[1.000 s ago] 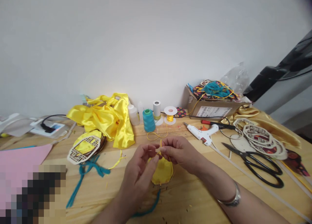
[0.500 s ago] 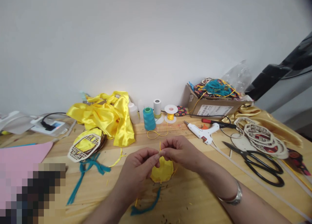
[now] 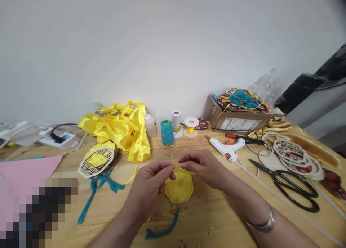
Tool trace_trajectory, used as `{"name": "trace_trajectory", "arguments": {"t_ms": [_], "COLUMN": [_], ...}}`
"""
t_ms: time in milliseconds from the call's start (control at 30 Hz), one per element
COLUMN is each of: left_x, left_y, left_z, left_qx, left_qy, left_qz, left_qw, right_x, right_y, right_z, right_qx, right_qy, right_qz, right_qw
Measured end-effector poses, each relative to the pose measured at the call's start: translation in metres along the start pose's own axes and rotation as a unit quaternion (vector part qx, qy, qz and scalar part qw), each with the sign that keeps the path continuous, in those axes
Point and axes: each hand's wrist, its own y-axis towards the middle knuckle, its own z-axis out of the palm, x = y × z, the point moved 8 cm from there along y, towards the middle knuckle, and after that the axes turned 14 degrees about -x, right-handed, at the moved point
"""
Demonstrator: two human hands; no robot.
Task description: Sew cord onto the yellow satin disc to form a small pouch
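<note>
A round yellow fabric piece (image 3: 179, 186) with a dark edge lies on the table between my hands. From its bottom trails a teal tassel (image 3: 173, 224). At its top, the thumb and forefinger of my left hand (image 3: 154, 179) pinch a thin yellow cord (image 3: 173, 159). Just to the right, my right hand (image 3: 202, 168) has its fingertips pressed together by the same cord; what they grip is too small to make out. A small gap separates the two hands. The cord runs up toward a spool of yellow cord (image 3: 190, 130).
Behind stand a teal thread cone (image 3: 167, 133), a white bottle (image 3: 150, 127) and bunched yellow satin (image 3: 116, 129). To the right lie a glue gun (image 3: 227, 147), black scissors (image 3: 286, 183), lattice wooden discs (image 3: 292, 154) and a filled cardboard box (image 3: 235, 118). Left are stacked discs (image 3: 98, 159) and pink paper (image 3: 29, 168).
My hands have moved slightly apart at the cord, leaving more of the yellow fabric piece uncovered. The cord's upper part now shows above my left fingertips. The view has shifted slightly.
</note>
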Motion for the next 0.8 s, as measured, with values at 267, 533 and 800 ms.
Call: {"name": "trace_trajectory", "arguments": {"t_ms": [267, 533, 800], "left_x": [0.002, 0.014, 0.018], "left_y": [0.002, 0.003, 0.002], "left_z": [-0.003, -0.001, 0.001], "left_qx": [-0.031, -0.020, 0.000], "left_qy": [-0.023, -0.087, -0.162], "left_qz": [-0.012, -0.082, -0.106], "left_qw": [0.999, 0.993, 0.981], "right_x": [0.021, 0.042, 0.052], "right_y": [-0.017, -0.050, -0.061], "right_z": [0.001, 0.042, 0.051], "right_qx": [-0.067, -0.003, 0.058], "right_qy": [-0.095, -0.314, -0.297], "right_qz": [-0.081, -0.315, -0.413], "right_qw": [0.990, 0.896, 0.859]}}
